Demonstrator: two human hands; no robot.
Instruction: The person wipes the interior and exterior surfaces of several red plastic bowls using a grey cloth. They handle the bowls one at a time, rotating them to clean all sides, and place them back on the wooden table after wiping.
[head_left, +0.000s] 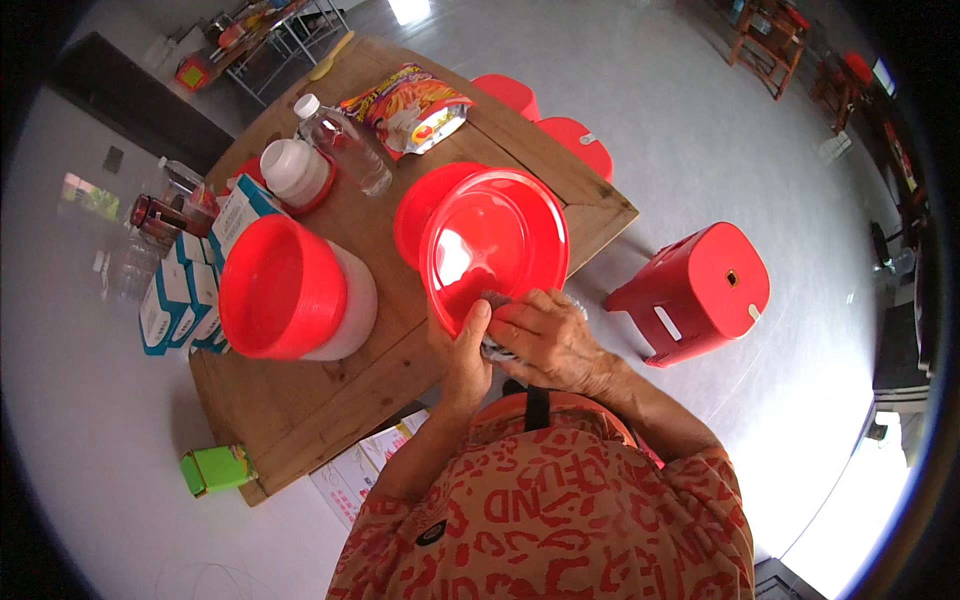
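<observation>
A red plastic basin (491, 232) is tilted up before me at the table's near edge. My left hand (469, 349) grips its lower rim, with the thumb on the inner side. My right hand (544, 330) presses a grey cloth (496, 301) against that same rim, and part of the cloth hangs below it. Behind and left of the basin lies a second red plastic piece (420, 210), partly hidden. A stack of red basins (281, 289) with a whitish one (352, 307) under it stands on the wooden table (397, 352).
A clear bottle (349, 150), white bowls (292, 172), a colourful food packet (416, 105) and teal-and-white boxes (191, 285) stand on the table. Beside it are red plastic stools (694, 289). A green box (217, 470) is near its lower left corner.
</observation>
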